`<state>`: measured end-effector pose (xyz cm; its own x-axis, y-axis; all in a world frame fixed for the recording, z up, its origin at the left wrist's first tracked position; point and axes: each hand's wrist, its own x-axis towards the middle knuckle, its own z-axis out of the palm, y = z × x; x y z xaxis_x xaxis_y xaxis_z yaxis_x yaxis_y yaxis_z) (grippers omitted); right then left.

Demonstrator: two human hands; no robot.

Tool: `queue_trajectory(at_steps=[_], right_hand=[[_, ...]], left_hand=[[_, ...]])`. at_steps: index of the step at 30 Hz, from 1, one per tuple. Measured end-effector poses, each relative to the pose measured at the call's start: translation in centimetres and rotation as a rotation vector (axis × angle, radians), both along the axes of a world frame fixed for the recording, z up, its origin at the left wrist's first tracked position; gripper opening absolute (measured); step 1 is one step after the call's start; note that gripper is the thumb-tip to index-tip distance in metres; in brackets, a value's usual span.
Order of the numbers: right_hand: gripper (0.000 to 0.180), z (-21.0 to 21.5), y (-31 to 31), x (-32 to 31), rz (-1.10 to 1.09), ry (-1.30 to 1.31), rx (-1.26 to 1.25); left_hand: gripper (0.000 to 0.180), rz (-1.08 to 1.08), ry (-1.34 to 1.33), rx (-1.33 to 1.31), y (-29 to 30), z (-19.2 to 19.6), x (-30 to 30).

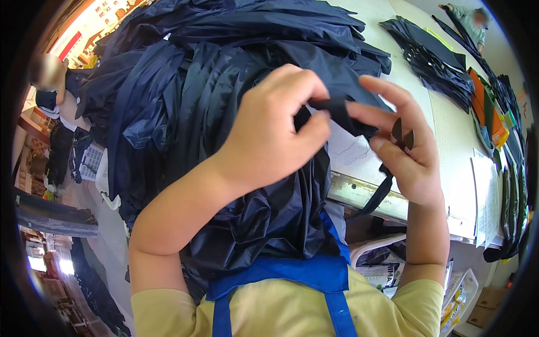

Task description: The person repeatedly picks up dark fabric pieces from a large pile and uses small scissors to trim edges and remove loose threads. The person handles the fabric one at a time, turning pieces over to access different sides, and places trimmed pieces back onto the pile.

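Both my hands are raised over a heap of dark, shiny fabric garments (208,84). My left hand (275,126) pinches one end of a narrow black fabric strap (340,114) between thumb and fingers. At its other side, my right hand (412,163) has a finger against the strap, with the thumb bent below. Tucked in the right palm is a small two-bladed dark tool (402,135), which looks like thread snips. A loose tail of strap (377,196) hangs below this hand. Dark fabric (252,224) also drapes over the table's front edge toward my lap.
Loose threads lie on the pale table (359,154). A flat stack of dark pieces (432,62) sits at the far right, near hanging straps (511,168). Below are white baskets (460,297) with packets. One person (469,25) stands far right, another (50,84) at left.
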<state>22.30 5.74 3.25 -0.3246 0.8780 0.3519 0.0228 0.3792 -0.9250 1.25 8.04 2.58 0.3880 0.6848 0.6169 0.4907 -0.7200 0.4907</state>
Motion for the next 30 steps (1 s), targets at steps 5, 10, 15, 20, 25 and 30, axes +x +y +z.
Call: queue_trajectory(at_steps=[5,10,15,20,25,30], right_hand=[[0.049,-1.4,1.1,1.3,-0.267,-0.190,0.314],[0.053,-2.4,0.0,1.5,-0.260,-0.244,0.300],[0.040,-3.5,0.6,0.1,-0.284,-0.487,0.453],[0.016,-3.7,1.2,0.6,-0.272,-0.410,0.366],[0.006,-3.3,1.1,-0.3,-0.219,-0.117,0.004],[0.006,-3.3,1.5,0.0,-0.274,-0.086,0.009]], left_hand=[[0.023,0.016,-0.101,-0.141,-0.8,0.3,-2.1],[0.021,0.067,-0.080,-0.069,-0.8,-0.3,-3.0],[0.008,-0.032,-0.336,-0.232,-1.1,-0.6,-3.6],[0.021,-0.130,-0.442,-0.268,-1.6,-1.3,-4.4],[0.046,-0.086,-0.406,-0.237,-3.9,-1.6,-3.7],[0.048,-0.187,-0.776,-0.514,-4.9,-1.7,-4.2]])
